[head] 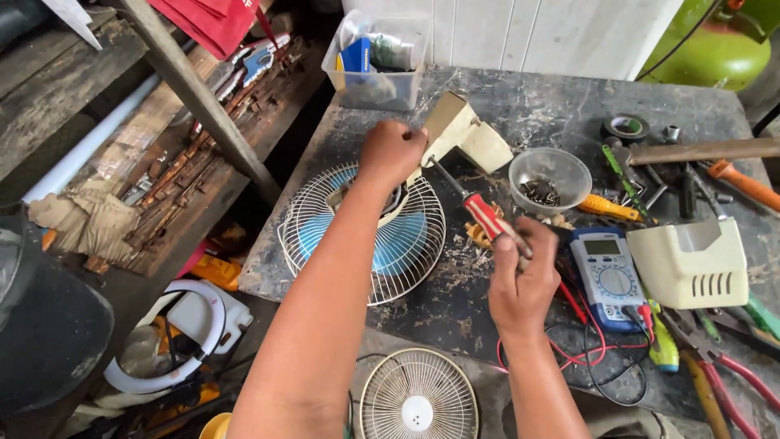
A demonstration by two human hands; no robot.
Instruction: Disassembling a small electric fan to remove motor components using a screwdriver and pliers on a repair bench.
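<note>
Nearest to us, below the edge of the surface (504, 106), a loose round fan grille (418, 396) lies flat with its pale hub facing up. Just above it our right hand (522, 280) has its grip closed tight around the red handle of a screwdriver (479, 210), fingers curled over the lower end so that the handle stands out past the knuckles and the dark shaft slants up and to the left toward the fan's neck. To the right of that hand a blue multimeter (609, 275) rests face up, its red and black leads looping along the near edge, and past it sits a cream plastic housing (691, 262) with vent slots. Farther in, our left hand (392, 152) is closed in a fist over the motor end of the small fan (370, 236), which lies on the left part of the surface with its white wire cage over blue blades; what the fingers press on underneath we cannot tell, as the back of the hand hides it. The fan's cream base (463, 130) juts up just beside that hand, touching it. Beyond the screwdriver tip a clear bowl (549, 175) holds small dark screws, and at the far edge a clear plastic tub (375, 61) stands near the wall.
</note>
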